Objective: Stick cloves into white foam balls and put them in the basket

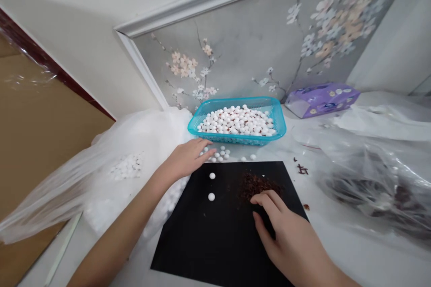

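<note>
My left hand [187,159] lies palm down at the far edge of a black board [202,251], its fingertips beside several loose white balls [215,154]. A teal plastic basket [276,108] just beyond holds a heap of white balls flecked with reddish-brown bits. Two single white balls [211,196] sit apart on the board. My right hand [283,228] rests on the board with curled fingers against a pile of reddish-brown crumbs [257,186]. Whether those fingers pinch any crumbs is hidden.
A white plastic bag [134,143] with small white balls lies left of the board. A clear bag of dark material [377,188] lies to the right, and a purple tissue pack [321,99] stands against the floral wall panel [256,36].
</note>
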Demonstrator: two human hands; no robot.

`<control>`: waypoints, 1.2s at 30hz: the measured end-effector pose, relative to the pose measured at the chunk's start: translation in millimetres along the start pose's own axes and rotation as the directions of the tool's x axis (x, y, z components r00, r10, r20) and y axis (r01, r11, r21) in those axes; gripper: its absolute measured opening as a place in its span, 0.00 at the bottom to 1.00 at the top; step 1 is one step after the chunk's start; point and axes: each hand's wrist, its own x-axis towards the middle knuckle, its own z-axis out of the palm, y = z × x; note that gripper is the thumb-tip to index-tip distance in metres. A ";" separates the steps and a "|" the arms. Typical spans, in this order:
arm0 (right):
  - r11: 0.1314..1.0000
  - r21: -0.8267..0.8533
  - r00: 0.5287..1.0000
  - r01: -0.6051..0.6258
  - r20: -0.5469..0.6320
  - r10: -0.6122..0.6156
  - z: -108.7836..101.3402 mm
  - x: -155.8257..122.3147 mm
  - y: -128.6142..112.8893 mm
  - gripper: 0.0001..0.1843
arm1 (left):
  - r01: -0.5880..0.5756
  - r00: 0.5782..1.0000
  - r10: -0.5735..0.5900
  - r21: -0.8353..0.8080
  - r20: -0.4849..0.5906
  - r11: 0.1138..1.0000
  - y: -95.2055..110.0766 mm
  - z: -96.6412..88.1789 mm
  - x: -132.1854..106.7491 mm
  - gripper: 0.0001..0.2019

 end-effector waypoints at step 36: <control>1.000 -0.022 0.999 0.009 0.046 -0.008 0.4 0.9 -0.6 0.11 | 0.164 0.986 -0.163 0.287 -0.029 0.944 -15.7 14.6 40.4 0.13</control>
